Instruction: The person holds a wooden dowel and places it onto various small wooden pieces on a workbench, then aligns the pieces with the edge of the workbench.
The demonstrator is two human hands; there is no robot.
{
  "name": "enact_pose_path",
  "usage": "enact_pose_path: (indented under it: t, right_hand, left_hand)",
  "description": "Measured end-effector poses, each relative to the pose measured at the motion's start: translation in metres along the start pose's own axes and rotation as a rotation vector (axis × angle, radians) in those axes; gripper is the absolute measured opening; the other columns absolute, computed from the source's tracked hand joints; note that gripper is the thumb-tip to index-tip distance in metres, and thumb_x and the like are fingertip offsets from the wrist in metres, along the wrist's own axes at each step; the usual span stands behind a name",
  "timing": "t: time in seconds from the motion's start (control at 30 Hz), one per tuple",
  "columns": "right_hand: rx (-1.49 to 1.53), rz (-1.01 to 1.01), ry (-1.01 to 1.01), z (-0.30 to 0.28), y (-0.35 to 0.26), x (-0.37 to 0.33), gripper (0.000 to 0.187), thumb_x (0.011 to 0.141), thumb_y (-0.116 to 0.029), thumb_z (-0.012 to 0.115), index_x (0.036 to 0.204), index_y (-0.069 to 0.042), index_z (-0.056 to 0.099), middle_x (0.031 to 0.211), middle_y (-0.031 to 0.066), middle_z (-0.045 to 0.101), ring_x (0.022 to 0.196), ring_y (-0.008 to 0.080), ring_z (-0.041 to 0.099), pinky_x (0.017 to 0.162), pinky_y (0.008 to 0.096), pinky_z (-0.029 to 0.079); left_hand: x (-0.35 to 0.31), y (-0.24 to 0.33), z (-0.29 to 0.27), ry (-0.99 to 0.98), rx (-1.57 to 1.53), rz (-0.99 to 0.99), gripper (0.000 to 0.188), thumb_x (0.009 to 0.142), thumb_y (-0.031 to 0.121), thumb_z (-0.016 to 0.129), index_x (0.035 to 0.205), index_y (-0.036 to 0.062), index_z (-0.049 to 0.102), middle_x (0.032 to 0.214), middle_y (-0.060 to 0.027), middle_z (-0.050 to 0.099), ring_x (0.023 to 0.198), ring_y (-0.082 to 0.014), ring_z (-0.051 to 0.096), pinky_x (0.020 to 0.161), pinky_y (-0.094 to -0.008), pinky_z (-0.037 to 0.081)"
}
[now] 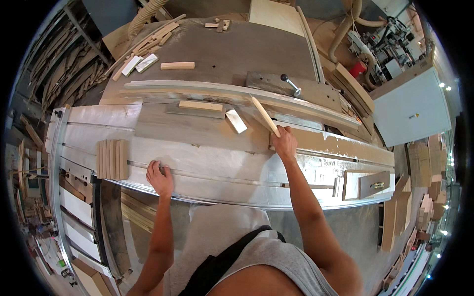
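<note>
My right hand (285, 141) is closed round the lower end of a pale wooden stick (263, 112). The stick slants up and to the left, and its far end reaches the long fence strip. Resting on the metal machine table (212, 170) near its front edge, my left hand (160, 176) has its fingers loosely bent and apart, with nothing in them. Left of it lie several brown strips (112, 159) side by side. Between the hands and the fence are a wooden strip (200, 105) and a small white-faced block (236, 121).
Beyond the fence (207, 91) lie a wooden block (177, 65), white-faced blocks (146, 62) and a pile of offcuts (157, 38). A clamp lever (291, 85) stands up at the back right. A long brown board (340, 144) runs rightward from my right hand.
</note>
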State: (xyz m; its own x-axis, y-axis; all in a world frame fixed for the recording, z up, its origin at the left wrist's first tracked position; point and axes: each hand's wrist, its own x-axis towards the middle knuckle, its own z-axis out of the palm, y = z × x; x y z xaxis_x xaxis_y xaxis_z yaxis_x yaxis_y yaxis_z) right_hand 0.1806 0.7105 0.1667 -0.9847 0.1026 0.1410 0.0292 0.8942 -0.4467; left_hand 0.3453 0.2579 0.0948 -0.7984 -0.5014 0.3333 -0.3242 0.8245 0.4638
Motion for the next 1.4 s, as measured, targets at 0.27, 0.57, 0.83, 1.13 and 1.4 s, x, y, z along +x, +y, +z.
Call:
enact_pose_path:
  t: [0.27, 0.57, 0.83, 1.13, 1.4]
  right_hand:
    - [0.038, -0.004, 0.043, 0.002, 0.019, -0.013, 0.036, 0.088, -0.027, 0.07, 0.122, -0.013, 0.069, 0.114, 0.0148, 0.069, 0.097, 0.0414, 0.068, 0.084, 0.0502, 0.055]
    - [0.018, 0.372, -0.051, -0.091, 0.07, -0.11, 0.033, 0.088, -0.031, 0.073, 0.113, -0.009, 0.075, 0.082, 0.0198, 0.073, 0.079, 0.0404, 0.071, 0.072, 0.0479, 0.055]
    - [-0.02, 0.497, -0.137, -0.11, 0.05, -0.139, 0.032, 0.089, -0.035, 0.068, 0.111, -0.013, 0.078, 0.082, 0.019, 0.073, 0.079, 0.0399, 0.071, 0.072, 0.0478, 0.055]
    - [0.028, 0.383, -0.14, -0.076, -0.009, -0.077, 0.033, 0.09, -0.031, 0.067, 0.115, -0.011, 0.076, 0.094, 0.0205, 0.074, 0.088, 0.0416, 0.071, 0.08, 0.0495, 0.056]
    - [-0.028, 0.141, -0.216, -0.082, -0.001, -0.068, 0.031, 0.086, -0.024, 0.071, 0.116, -0.018, 0.076, 0.093, 0.0191, 0.074, 0.086, 0.0415, 0.07, 0.078, 0.0502, 0.056]
  left_hand:
    - [0.0, 0.002, -0.003, 0.0, 0.012, 0.013, 0.035, 0.092, 0.023, 0.068, 0.122, 0.0072, 0.061, 0.136, -0.013, 0.058, 0.127, -0.0367, 0.051, 0.112, -0.0503, 0.035]
    - [-0.001, -0.001, 0.0, -0.002, 0.001, 0.022, 0.036, 0.09, 0.023, 0.069, 0.121, 0.0074, 0.061, 0.136, -0.0134, 0.058, 0.129, -0.0368, 0.05, 0.113, -0.0503, 0.034]
    - [0.0, -0.004, 0.002, 0.004, 0.018, 0.024, 0.036, 0.09, 0.023, 0.068, 0.121, 0.0081, 0.062, 0.136, -0.0133, 0.058, 0.128, -0.0364, 0.051, 0.111, -0.0506, 0.035]
    - [-0.001, -0.007, 0.003, -0.004, 0.015, 0.012, 0.038, 0.09, 0.023, 0.069, 0.123, 0.0074, 0.061, 0.137, -0.0133, 0.057, 0.129, -0.0362, 0.05, 0.113, -0.0502, 0.034]
    - [0.0, 0.002, -0.003, -0.008, 0.017, 0.007, 0.035, 0.091, 0.022, 0.068, 0.122, 0.0061, 0.061, 0.136, -0.0141, 0.058, 0.128, -0.0374, 0.051, 0.112, -0.0499, 0.034]
